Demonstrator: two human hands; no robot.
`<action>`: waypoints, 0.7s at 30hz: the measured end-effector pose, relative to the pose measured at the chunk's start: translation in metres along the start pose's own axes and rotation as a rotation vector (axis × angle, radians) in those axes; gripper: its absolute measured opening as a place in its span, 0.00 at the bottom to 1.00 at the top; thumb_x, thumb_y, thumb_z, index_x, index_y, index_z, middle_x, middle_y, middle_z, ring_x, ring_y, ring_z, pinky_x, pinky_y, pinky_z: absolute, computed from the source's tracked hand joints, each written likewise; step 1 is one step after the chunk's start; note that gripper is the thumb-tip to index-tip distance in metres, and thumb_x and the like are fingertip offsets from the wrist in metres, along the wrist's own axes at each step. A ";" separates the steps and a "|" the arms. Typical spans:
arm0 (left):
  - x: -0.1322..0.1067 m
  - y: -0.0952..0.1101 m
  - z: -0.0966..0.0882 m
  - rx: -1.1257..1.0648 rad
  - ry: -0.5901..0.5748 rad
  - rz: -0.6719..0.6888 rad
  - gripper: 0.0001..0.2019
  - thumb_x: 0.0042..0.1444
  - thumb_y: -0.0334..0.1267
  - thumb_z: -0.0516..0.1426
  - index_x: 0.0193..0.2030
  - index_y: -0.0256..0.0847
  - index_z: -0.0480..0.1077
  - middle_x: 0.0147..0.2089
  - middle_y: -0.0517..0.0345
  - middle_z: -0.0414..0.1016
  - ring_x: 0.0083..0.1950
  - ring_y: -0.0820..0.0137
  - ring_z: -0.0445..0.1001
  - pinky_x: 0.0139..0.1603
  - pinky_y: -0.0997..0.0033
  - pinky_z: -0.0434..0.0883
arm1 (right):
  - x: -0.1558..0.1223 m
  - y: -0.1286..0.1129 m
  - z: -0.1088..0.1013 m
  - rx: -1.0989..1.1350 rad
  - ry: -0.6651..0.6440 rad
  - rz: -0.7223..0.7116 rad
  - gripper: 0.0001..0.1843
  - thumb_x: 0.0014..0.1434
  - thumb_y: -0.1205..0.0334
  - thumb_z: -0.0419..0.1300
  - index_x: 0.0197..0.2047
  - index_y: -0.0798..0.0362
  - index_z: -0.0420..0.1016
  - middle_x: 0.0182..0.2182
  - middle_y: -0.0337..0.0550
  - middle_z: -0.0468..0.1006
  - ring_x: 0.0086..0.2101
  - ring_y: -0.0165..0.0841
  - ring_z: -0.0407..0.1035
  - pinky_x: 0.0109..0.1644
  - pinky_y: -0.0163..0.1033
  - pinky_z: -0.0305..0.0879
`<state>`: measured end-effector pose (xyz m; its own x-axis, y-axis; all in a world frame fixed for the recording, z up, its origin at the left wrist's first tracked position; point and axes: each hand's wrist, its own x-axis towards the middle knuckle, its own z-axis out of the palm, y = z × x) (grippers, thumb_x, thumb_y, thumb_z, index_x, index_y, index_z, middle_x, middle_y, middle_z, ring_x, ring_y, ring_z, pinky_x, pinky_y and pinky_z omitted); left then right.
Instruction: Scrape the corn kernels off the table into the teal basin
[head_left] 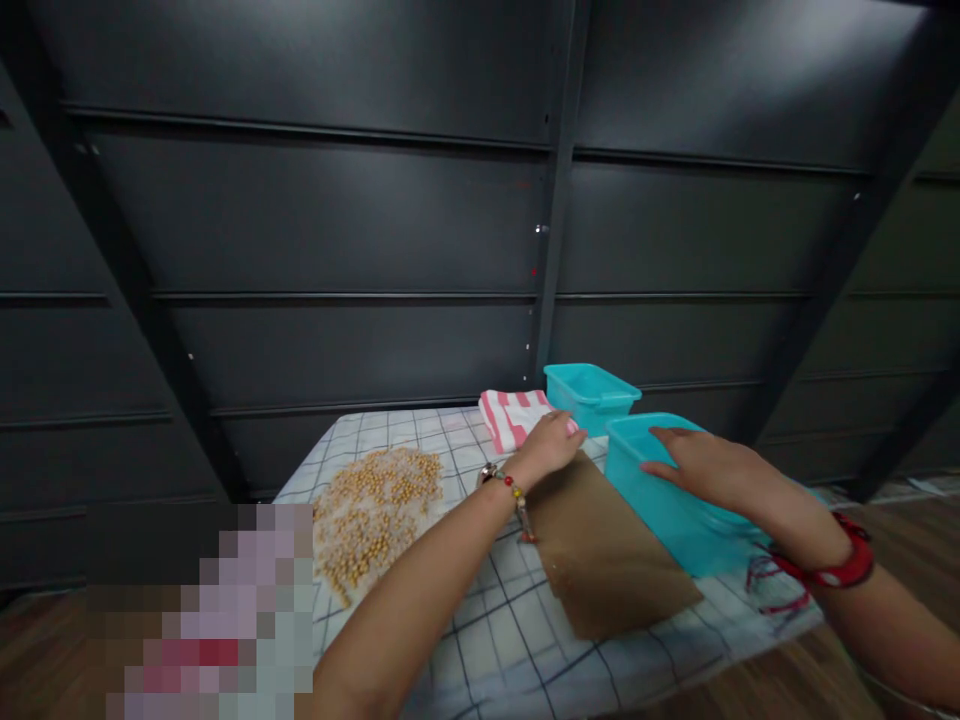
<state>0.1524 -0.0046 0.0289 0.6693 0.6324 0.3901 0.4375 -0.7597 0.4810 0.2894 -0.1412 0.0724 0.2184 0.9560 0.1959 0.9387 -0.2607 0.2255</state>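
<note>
A dark panelled wall (337, 220) stands beyond the left hand (553, 443) and the right hand (709, 468), which are well apart. A checked tablecloth (487, 620) spreads beneath both. Under the right hand, its thumb and fingers parted, sits the nearer blue tub (652, 505). A cardboard sheet (607, 545) lies between the hands, its far end by the left; whether those bent fingers grip anything, I cannot tell. Left of that hand spreads a pile of yellow and pale grains (379, 510). Beyond the hands are another blue tub (596, 412) and, just past the left, a striped towel (511, 412).
</note>
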 end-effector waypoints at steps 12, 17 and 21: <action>0.058 0.034 0.036 -0.049 -0.161 -0.003 0.18 0.57 0.44 0.55 0.52 0.41 0.65 0.54 0.51 0.69 0.48 0.63 0.71 0.46 0.54 0.72 | -0.002 0.013 0.025 0.034 -0.001 -0.103 0.11 0.57 0.62 0.52 0.32 0.53 0.74 0.33 0.51 0.79 0.37 0.41 0.74 0.40 0.41 0.68; 0.055 0.041 0.030 -0.120 -0.202 -0.077 0.18 0.57 0.44 0.55 0.52 0.41 0.65 0.54 0.51 0.69 0.49 0.63 0.71 0.46 0.54 0.72 | -0.005 0.013 0.028 0.035 0.068 -0.059 0.10 0.54 0.70 0.50 0.26 0.53 0.71 0.26 0.53 0.77 0.30 0.44 0.74 0.33 0.44 0.67; 0.042 0.053 0.012 -0.173 -0.102 -0.170 0.17 0.57 0.44 0.54 0.52 0.41 0.65 0.54 0.51 0.69 0.48 0.64 0.71 0.46 0.54 0.72 | -0.015 0.015 0.025 0.091 0.225 -0.041 0.15 0.53 0.74 0.44 0.27 0.52 0.70 0.28 0.58 0.76 0.28 0.48 0.73 0.30 0.51 0.67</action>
<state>0.2112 -0.0203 0.0618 0.6557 0.7236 0.2154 0.4452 -0.6010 0.6638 0.3071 -0.1557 0.0489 0.1243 0.9086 0.3987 0.9680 -0.1993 0.1523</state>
